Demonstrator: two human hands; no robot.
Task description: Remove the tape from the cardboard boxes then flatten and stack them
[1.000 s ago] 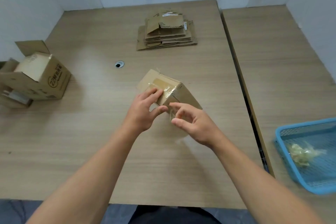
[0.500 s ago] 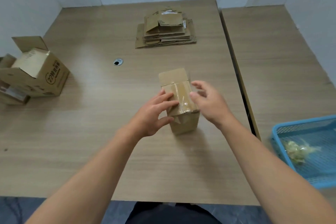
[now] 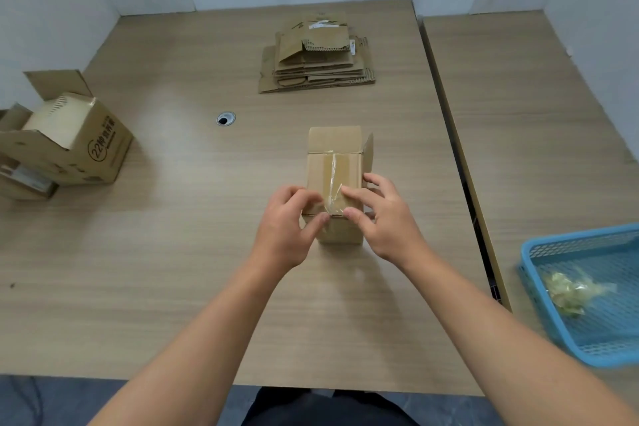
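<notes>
Plainly the tape-peeling step is in hand, and the next move, I judge, calls for a fingernail under the strip's near end, then a steady pull along the seam.

At far left, two open boxes (image 3: 69, 142) sit on the counter (image 3: 173, 270). The left hand (image 3: 288, 223) steadies the box (image 3: 333, 149) at mid-counter, its grip curled round the near left corner. Clear tape (image 3: 332, 176) runs down the middle of the box's top face toward the person.

The right hand (image 3: 385, 218) has forefinger and thumb at the tape's near end. Whether that grip has caught the film I cannot tell, since it is clear and blurred. A basket (image 3: 539, 252) of tape wads lies far right.
</notes>
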